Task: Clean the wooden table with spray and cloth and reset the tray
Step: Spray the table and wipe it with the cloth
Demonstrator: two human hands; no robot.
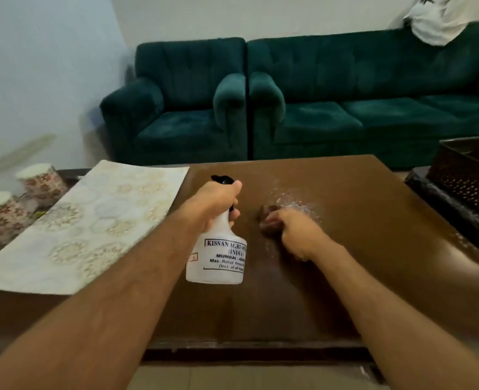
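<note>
Above the wooden table [359, 220], a spray bottle [217, 254] is gripped upright at the neck by the left hand [216, 199], nozzle pointed away. A brown cloth [269, 220] is clenched by the right hand [297, 232] beside droplets [291, 199]. A placemat [92, 226] lies left; a basket [469, 170] stands right.

Looks like a home living room: green velvet sofa [359, 108] and matching armchair [182, 108] behind a wooden coffee table [359, 220].
</note>
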